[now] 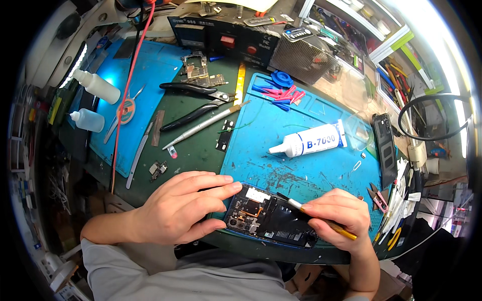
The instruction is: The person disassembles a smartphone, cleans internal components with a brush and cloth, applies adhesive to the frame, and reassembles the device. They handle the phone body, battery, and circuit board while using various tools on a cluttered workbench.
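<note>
An opened phone [271, 216] lies at the blue mat's near edge, its inner parts and black battery showing. My left hand [188, 208] is open at its left end, fingers stretched out and fingertips at the upper left corner. In my right hand [340, 218] is a slim brush [296, 203] with a dark tip, a silvery collar and a golden-brown handle. The tip is over the phone's far edge; I cannot tell whether it touches. Beyond the phone, a white glue tube [317, 144] lies on its side.
Black-handled nippers [193, 108], a silver pen-like tool [201, 126] and a narrow blade [139, 156] lie left of the mat [261, 165]. Pink and blue caps [286, 95] lie at its far end. Two white bottles [98, 86] stand far left. A dark phone shell [384, 150] stands right.
</note>
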Demonstrator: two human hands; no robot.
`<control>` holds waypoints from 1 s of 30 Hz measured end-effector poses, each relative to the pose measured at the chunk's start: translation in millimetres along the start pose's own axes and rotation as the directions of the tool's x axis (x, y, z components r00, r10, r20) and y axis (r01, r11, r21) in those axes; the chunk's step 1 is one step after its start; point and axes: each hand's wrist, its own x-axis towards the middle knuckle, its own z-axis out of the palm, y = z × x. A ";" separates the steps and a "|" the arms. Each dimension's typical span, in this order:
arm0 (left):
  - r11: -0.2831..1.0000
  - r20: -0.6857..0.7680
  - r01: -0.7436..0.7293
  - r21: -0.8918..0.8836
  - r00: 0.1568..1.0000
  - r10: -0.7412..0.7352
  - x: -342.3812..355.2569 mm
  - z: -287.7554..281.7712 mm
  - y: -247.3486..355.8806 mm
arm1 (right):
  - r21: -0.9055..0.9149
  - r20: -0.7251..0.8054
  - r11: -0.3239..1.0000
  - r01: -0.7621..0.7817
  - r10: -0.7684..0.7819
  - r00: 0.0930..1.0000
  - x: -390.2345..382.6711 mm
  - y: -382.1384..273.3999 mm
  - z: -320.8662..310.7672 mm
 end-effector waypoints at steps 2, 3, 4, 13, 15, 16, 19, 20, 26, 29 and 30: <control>1.000 0.005 0.004 0.016 1.000 -0.004 0.7 0.0 0.9 | -0.003 0.005 1.000 0.004 -0.004 1.000 1.4 1.1 0.4; 1.000 0.013 -0.001 0.019 1.000 0.001 1.7 -0.6 1.0 | -0.009 0.004 1.000 0.000 0.000 1.000 4.1 -1.7 2.5; 1.000 0.014 -0.003 0.016 1.000 0.003 1.7 -1.0 0.8 | -0.015 0.004 1.000 -0.005 0.005 1.000 5.9 -3.8 4.0; 1.000 0.009 0.005 0.026 1.000 -0.005 -0.4 2.0 -0.5 | -0.036 -0.004 0.999 0.022 -0.022 1.000 13.0 -6.6 9.1; 1.000 0.006 0.014 0.023 1.000 -0.014 -1.7 1.7 -0.5 | -0.029 -0.012 0.999 0.017 -0.017 1.000 8.1 -4.6 7.2; 1.000 0.001 0.013 0.022 1.000 -0.013 -1.9 2.3 -0.7 | -0.025 -0.012 1.000 0.017 -0.017 1.000 7.6 -3.2 6.4; 1.000 0.006 0.006 0.016 1.000 -0.007 -1.0 2.2 -0.4 | -0.028 -0.024 1.000 0.015 -0.015 1.000 9.3 -5.7 9.0; 1.000 0.011 0.006 0.018 1.000 -0.006 -0.7 1.5 -0.5 | -0.030 -0.021 1.000 0.007 -0.008 1.000 9.8 -7.4 9.6; 1.000 -0.004 0.012 0.023 1.000 -0.012 -2.3 3.5 -0.9 | -0.015 -0.032 0.999 -0.032 0.032 0.999 2.8 -4.7 4.2; 1.000 0.015 0.007 0.018 1.000 -0.007 -1.2 1.3 -0.2 | -0.024 -0.028 0.999 -0.039 0.038 0.999 10.0 -9.7 8.3; 1.000 0.012 0.012 0.017 1.000 -0.012 -1.9 1.1 -0.4 | -0.017 -0.032 0.999 -0.034 0.034 0.999 8.6 -7.8 7.5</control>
